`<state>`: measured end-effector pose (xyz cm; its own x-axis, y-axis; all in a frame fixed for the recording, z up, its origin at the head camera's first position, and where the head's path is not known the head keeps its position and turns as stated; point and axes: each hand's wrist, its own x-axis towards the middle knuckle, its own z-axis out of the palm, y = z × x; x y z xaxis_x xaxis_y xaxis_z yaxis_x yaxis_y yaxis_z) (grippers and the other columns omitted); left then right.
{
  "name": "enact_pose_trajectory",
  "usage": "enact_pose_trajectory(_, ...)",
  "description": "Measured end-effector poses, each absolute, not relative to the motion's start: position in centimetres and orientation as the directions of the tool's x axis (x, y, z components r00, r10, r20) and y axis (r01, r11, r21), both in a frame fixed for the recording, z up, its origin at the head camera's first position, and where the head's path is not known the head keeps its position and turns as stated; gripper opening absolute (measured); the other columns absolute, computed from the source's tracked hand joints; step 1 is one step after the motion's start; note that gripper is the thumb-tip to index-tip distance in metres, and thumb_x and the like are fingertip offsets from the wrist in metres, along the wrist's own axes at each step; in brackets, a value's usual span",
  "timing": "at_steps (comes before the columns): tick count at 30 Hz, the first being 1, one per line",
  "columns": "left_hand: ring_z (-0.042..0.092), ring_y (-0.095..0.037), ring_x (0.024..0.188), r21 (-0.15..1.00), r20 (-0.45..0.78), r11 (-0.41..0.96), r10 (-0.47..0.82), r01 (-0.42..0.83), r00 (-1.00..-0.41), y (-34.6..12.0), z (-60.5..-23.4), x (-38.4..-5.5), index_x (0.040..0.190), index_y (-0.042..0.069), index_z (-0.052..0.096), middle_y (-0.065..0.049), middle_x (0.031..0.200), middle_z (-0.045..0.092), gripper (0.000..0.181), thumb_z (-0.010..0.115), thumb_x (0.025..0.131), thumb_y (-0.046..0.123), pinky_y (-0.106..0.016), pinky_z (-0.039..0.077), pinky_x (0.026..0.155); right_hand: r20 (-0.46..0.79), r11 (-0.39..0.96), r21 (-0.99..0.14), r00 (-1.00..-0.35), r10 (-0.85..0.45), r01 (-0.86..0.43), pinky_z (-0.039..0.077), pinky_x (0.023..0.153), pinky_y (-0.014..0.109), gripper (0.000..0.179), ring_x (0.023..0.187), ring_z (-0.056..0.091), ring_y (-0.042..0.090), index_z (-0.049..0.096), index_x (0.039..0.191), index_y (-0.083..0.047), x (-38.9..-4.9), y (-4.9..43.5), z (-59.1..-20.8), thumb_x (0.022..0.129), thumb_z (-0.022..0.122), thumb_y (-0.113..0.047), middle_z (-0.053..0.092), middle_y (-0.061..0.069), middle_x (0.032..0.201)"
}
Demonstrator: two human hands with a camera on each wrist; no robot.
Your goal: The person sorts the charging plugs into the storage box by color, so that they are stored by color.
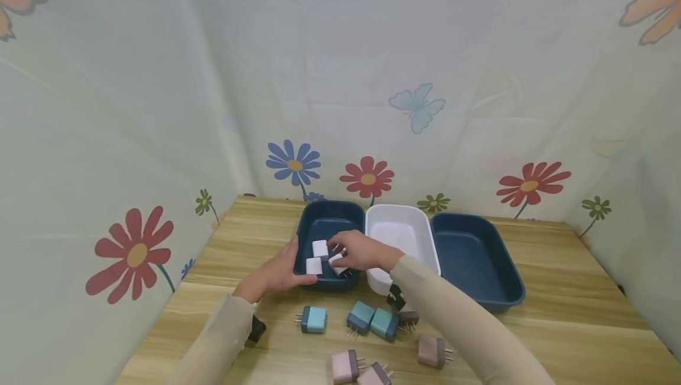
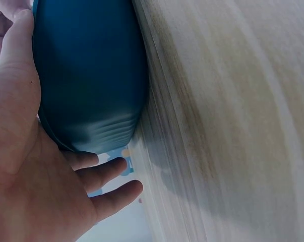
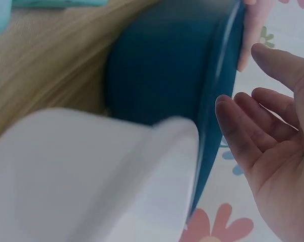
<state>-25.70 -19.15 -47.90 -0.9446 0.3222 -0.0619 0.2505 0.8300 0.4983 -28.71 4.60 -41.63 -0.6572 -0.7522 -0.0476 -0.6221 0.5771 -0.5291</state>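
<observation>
Three white charger plugs lie in the left dark-blue tray point(image 1: 334, 219): one charger plug point(image 1: 320, 249) towards the middle, another charger plug point(image 1: 314, 266) nearer the front, and a third charger plug point(image 1: 337, 264) partly under my right hand. My left hand point(image 1: 276, 272) rests against this tray's left side with its fingers spread, the thumb along the near rim. My right hand point(image 1: 364, 250) is over the tray's right part. In the right wrist view its thumb and fingers point(image 3: 237, 126) stand apart with nothing between them.
A white tray point(image 1: 399, 231) and another dark-blue tray point(image 1: 473, 255) stand to the right. Before them on the wooden table point(image 1: 287, 361) lie blue-green charger plugs point(image 1: 314, 319) and several pinkish charger plugs point(image 1: 344, 367). A flower-printed curtain point(image 1: 330, 77) hangs behind.
</observation>
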Motion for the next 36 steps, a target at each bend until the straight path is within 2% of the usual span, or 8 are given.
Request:
enact_pose_trajectory(6, 0.016, -0.035, 0.140, 0.509, -0.052, 0.820, 0.331, 0.260, -0.942, -19.0, -47.6, -25.6, 0.149, -0.003, -0.001, -0.023, 0.154, 0.006, 0.120, 0.068, 0.075, 0.062, -0.048, 0.022, 0.110, -0.032, 0.592, -0.521, -0.679, -0.733, -0.615, 0.051, 0.083, 0.026, 0.043, 0.105, 0.061, 0.023, 0.058, 0.126, -0.006, -28.8, 6.3, -40.6, 0.088, 0.069, -0.023, 0.060, 0.013, 0.120)
enact_pose_trajectory(13, 0.014, -0.035, 0.140, 0.509, -0.042, 0.820, 0.328, 0.262, -0.944, -19.2, -47.8, -25.8, 0.149, -0.002, -0.001, -0.023, 0.155, 0.005, 0.120, 0.068, 0.075, 0.062, -0.049, 0.021, 0.110, 0.068, 0.551, -0.481, -0.656, -0.751, -0.681, 0.051, 0.084, 0.031, 0.040, 0.104, 0.061, 0.025, 0.058, 0.124, -0.002, -28.6, 8.6, -39.9, 0.089, 0.067, -0.020, 0.061, 0.011, 0.118)
enact_pose_trajectory(18, 0.013, -0.035, 0.141, 0.528, -0.035, 0.809, 0.325, 0.259, -0.945, -19.2, -48.1, -25.9, 0.150, -0.001, -0.002, -0.022, 0.155, 0.004, 0.121, 0.069, 0.074, 0.061, -0.049, 0.021, 0.109, 0.082, 0.562, -0.496, -0.680, -0.729, -0.662, 0.050, 0.086, 0.037, 0.041, 0.107, 0.058, 0.025, 0.057, 0.125, -0.001, -28.3, 10.7, -39.5, 0.089, 0.066, -0.019, 0.060, 0.013, 0.120)
enact_pose_trajectory(24, 0.011, -0.037, 0.141, 0.522, -0.060, 0.823, 0.300, 0.226, -0.952, -19.1, -47.9, -25.8, 0.150, 0.002, -0.001, -0.021, 0.155, 0.001, 0.121, 0.068, 0.073, 0.064, -0.052, 0.022, 0.109, 0.158, 0.594, -0.399, -0.690, -0.706, -0.699, 0.051, 0.083, 0.033, 0.039, 0.102, 0.059, 0.024, 0.058, 0.121, 0.000, -28.2, 13.5, -39.6, 0.089, 0.066, -0.021, 0.062, 0.012, 0.115)
enact_pose_trajectory(30, 0.016, -0.040, 0.139, 0.457, 0.017, 0.835, 0.335, 0.305, -0.942, -18.8, -46.9, -25.4, 0.151, 0.003, 0.012, -0.022, 0.155, 0.006, 0.110, 0.067, 0.076, 0.061, -0.054, 0.025, 0.107, 0.184, 0.629, -0.367, -0.716, -0.673, -0.686, 0.049, 0.085, 0.041, 0.040, 0.101, 0.058, 0.029, 0.058, 0.121, 0.003, -27.7, 16.3, -40.1, 0.090, 0.065, -0.021, 0.060, 0.017, 0.114)
enact_pose_trajectory(36, 0.026, -0.036, 0.137, 0.390, 0.156, 0.804, 0.423, 0.449, -0.893, -17.9, -45.1, -24.4, 0.148, 0.008, 0.031, -0.015, 0.154, 0.021, 0.092, 0.061, 0.081, 0.062, -0.052, 0.031, 0.104, 0.119, 0.740, -0.358, -0.814, -0.569, -0.569, 0.044, 0.093, 0.048, 0.045, 0.110, 0.054, 0.033, 0.056, 0.124, 0.003, -26.9, 18.6, -40.5, 0.090, 0.065, -0.025, 0.057, 0.019, 0.122)
